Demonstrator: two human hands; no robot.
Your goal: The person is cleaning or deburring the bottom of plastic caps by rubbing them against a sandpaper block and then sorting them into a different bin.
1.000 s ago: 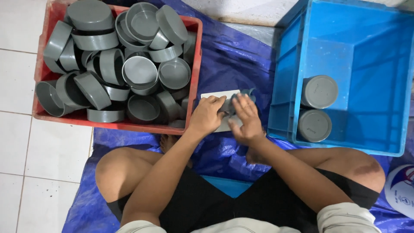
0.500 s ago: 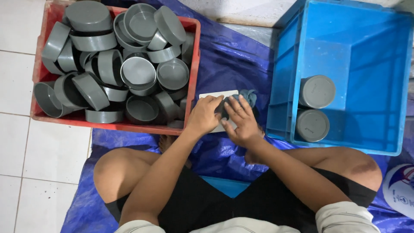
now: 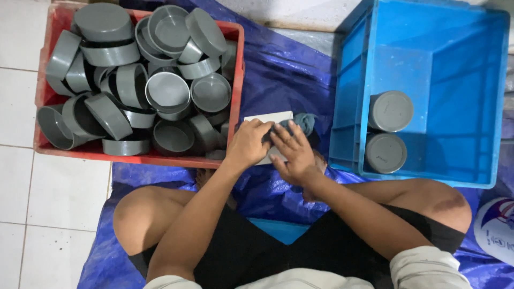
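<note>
Both hands working a white sheet on a blue tarpaulin, between two crates.
Left hand [image 3: 247,143] curled, gripping the flat white sheet [image 3: 267,118]; right hand [image 3: 293,152] spread, fingers pressing a dark grey cloth [image 3: 303,122] beside it. Smooth grey round caps [image 3: 167,90] fill the red crate [image 3: 235,80]; two lie in the blue crate [image 3: 348,107].

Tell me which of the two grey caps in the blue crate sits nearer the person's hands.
The lower grey cap, by the blue crate's near-left corner. The other cap sits farther up.
</note>
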